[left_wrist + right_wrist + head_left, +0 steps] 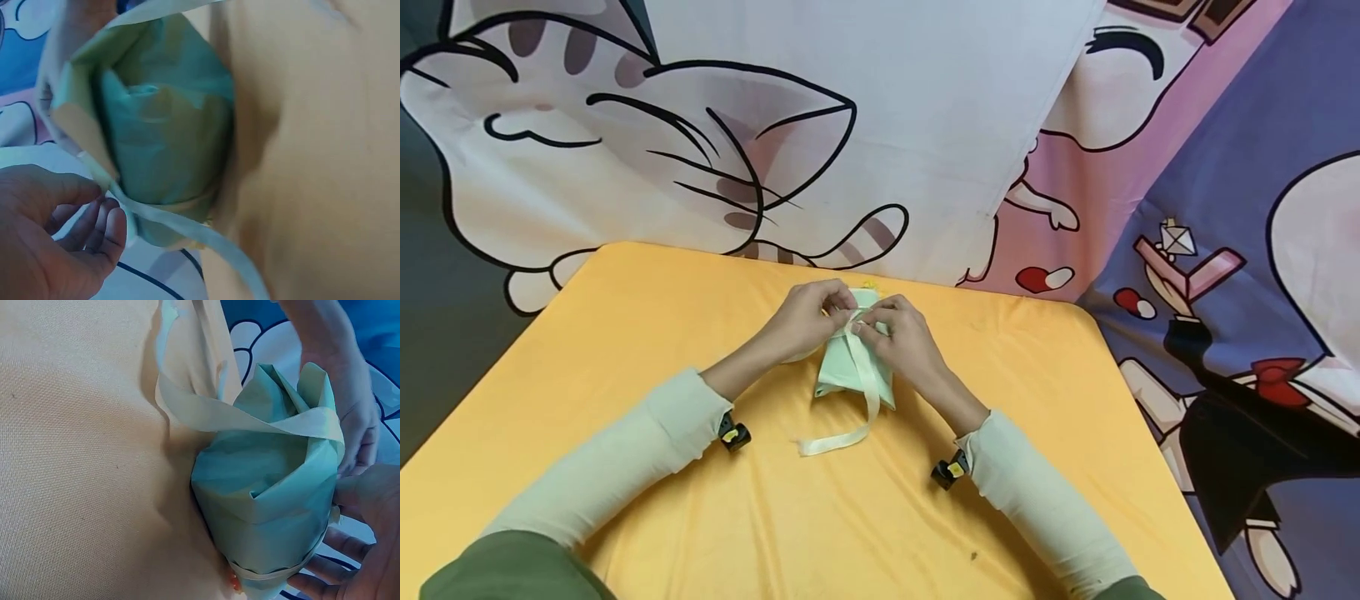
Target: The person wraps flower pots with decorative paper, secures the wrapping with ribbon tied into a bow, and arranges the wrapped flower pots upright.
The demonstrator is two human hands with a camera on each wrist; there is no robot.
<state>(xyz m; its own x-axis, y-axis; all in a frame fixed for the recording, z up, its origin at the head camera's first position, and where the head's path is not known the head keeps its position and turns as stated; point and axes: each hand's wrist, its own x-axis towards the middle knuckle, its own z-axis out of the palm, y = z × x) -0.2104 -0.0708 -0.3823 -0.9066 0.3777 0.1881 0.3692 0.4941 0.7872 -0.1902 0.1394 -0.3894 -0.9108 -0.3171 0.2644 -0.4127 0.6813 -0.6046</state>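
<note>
A mint-green paper-wrapped bundle (841,367) lies on the table, its wider, folded end nearer me. A cream ribbon (868,383) goes around its narrower part, and one long tail trails over the paper onto the cloth. My left hand (801,321) pinches a short end of the ribbon between thumb and fingertips, plainest in the left wrist view. Across from it, my right hand (910,337) holds the ribbon near the crossing with thumb and forefinger; its other fingers lie along the bundle's side (275,537). The crossing itself is partly hidden by fingers.
Yellow cloth (700,500) with soft wrinkles covers the table. Small yellow bits (870,286) show at the bundle's far end. Behind the table hangs a cartoon-printed curtain (940,125). A small dark speck (973,556) lies on the cloth near the front.
</note>
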